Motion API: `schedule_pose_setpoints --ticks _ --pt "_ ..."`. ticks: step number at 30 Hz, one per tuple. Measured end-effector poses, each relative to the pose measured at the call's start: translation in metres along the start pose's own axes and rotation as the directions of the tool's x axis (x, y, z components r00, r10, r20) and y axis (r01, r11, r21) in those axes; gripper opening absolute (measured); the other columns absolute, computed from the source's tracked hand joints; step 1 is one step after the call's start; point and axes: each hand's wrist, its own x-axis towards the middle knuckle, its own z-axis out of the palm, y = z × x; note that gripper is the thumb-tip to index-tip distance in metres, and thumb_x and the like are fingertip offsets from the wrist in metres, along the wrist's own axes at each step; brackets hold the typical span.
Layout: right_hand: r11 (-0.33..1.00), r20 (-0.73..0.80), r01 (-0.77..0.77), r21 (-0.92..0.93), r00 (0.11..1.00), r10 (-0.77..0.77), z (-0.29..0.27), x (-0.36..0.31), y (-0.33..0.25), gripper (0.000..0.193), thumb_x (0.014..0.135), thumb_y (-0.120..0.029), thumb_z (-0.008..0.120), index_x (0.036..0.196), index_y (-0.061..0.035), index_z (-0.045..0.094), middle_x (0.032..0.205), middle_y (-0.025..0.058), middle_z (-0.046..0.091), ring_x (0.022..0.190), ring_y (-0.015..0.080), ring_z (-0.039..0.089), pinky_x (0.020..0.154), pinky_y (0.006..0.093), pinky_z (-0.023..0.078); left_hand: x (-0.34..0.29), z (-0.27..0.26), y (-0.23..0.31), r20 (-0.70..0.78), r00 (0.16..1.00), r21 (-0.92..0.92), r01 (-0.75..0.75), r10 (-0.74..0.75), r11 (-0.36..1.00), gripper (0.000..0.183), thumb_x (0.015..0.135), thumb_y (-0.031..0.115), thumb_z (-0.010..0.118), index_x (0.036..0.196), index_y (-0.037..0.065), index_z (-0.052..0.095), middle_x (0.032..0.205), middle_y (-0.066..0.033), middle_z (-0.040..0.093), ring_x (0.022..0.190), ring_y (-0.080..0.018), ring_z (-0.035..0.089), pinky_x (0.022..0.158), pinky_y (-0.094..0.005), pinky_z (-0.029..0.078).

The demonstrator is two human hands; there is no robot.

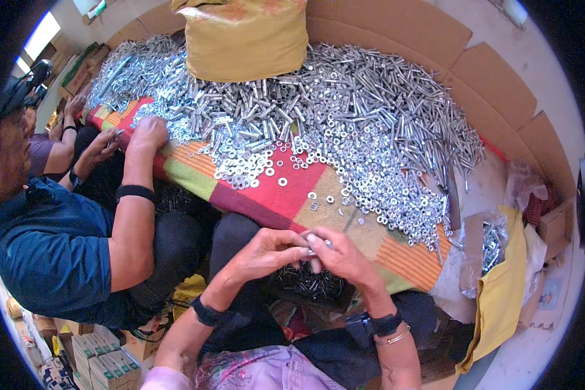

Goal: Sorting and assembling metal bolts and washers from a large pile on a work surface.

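Observation:
In front of my lap, my left hand (274,253) and my right hand (342,260) meet with fingertips pinched together. Between them is a small silvery metal fastener (327,244), mostly covered by the fingers, so its exact kind is hard to make out. Just beyond, loose hex nuts (396,205) spread over a patchwork cloth (305,188). Flat washers (250,166) lie to their left. Farther back rises a large heap of metal bolts or sleeves (383,97). Under my hands sits a container of dark metal pieces (312,285).
A yellow sack (247,42) stands on the heap, backed by cardboard (396,26). At left a co-worker in a blue shirt (65,253) reaches toward the washers. On the right are a bag of metal parts (494,244) and yellow cloth (500,292). Small boxes (104,364) are stacked lower left.

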Motion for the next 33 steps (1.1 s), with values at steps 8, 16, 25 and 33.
schedule_pose_setpoints --ticks 8,16,25,33 --pt "0.762 -0.185 0.0 0.647 0.97 0.157 -0.01 -0.003 0.002 0.02 0.09 -0.025 0.051 0.096 -0.0066 0.056 0.069 -0.0002 0.055 0.043 0.0015 0.037 0.035 0.0151 0.025 0.055 -0.027 0.008 -0.446 0.719 0.559 -0.243 0.534 0.793 0.018 0.083 0.014 0.06 0.091 -0.002 0.063 0.083 -0.0074 0.063 0.078 -0.016 0.058 0.068 -0.0291 0.046" --pt "0.616 -0.208 0.059 0.786 0.963 0.172 -0.013 -0.001 0.01 0.019 0.09 -0.021 0.05 0.099 -0.0047 0.055 0.065 0.0003 0.05 0.041 0.0025 0.033 0.033 0.0157 0.023 0.112 -0.041 0.002 -0.146 0.593 0.989 0.087 0.792 0.117 0.007 0.071 0.014 0.062 0.074 0.008 0.06 0.079 -0.0074 0.052 0.08 -0.024 0.052 0.075 -0.0381 0.037" --pt "0.617 -0.273 0.087 0.782 0.938 0.214 -0.015 0.0 0.014 0.018 0.088 -0.021 0.054 0.097 -0.0051 0.056 0.063 -0.0008 0.051 0.039 0.0015 0.033 0.032 0.015 0.023 0.07 -0.05 0.005 -0.078 0.678 0.997 0.053 0.731 0.057 0.007 0.073 0.013 0.059 0.073 0.006 0.058 0.081 -0.0072 0.053 0.08 -0.025 0.052 0.075 -0.0391 0.038" --pt "0.616 -0.27 0.083 0.783 0.938 0.218 -0.016 -0.001 0.013 0.016 0.089 -0.021 0.054 0.096 -0.0068 0.056 0.062 -0.0012 0.051 0.038 0.0017 0.033 0.031 0.0153 0.023 0.061 -0.046 0.008 -0.054 0.683 0.998 0.026 0.729 0.05 0.01 0.075 0.017 0.059 0.075 0.008 0.06 0.084 -0.0055 0.054 0.085 -0.0233 0.052 0.079 -0.0407 0.037"
